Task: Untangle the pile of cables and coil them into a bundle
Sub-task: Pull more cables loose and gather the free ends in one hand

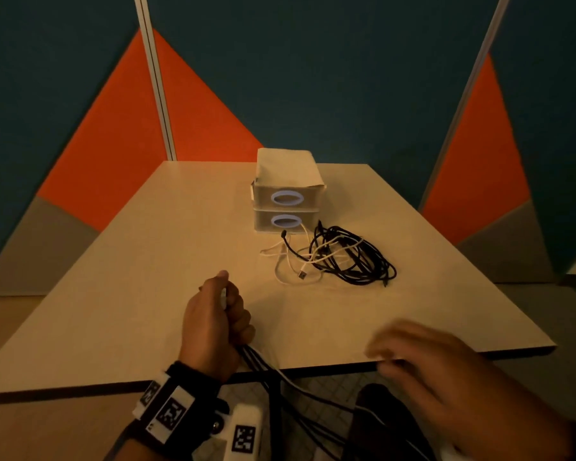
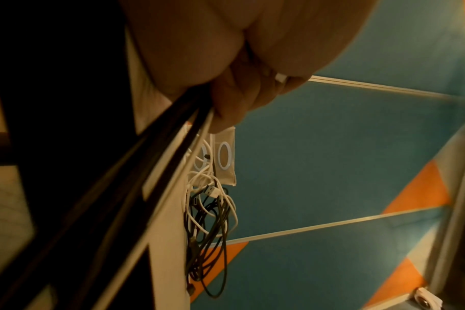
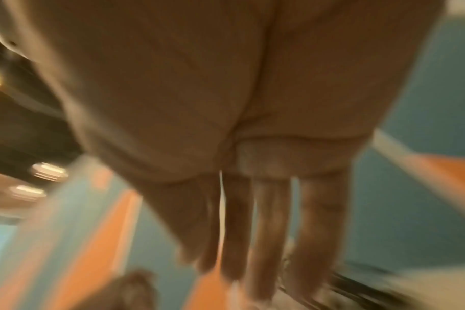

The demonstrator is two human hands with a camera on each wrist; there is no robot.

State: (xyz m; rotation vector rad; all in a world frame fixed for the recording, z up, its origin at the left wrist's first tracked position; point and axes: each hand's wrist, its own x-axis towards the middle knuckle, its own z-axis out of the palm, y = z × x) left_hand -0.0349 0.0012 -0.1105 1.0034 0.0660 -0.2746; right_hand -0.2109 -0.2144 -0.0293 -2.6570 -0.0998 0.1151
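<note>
A tangled pile of black and white cables [image 1: 343, 257] lies on the table [image 1: 147, 277], right of centre, just in front of two stacked boxes. My left hand [image 1: 218, 314] grips a bunch of black and white cable strands [image 1: 270, 377] near the table's front edge; they hang off the edge toward my lap. The left wrist view shows the gripped strands [image 2: 157, 167] running from the curled fingers [image 2: 236, 98], with the pile [image 2: 210, 220] beyond. My right hand [image 1: 426, 357] is blurred over the front edge, its fingers [image 3: 268, 230] straight and holding nothing.
Two stacked pale boxes with oval ring handles [image 1: 285, 197] stand at the table's middle back. Blue and orange partition panels [image 1: 313, 78] wall in the table behind and on both sides. The table's front edge [image 1: 80, 389] runs just before my wrists.
</note>
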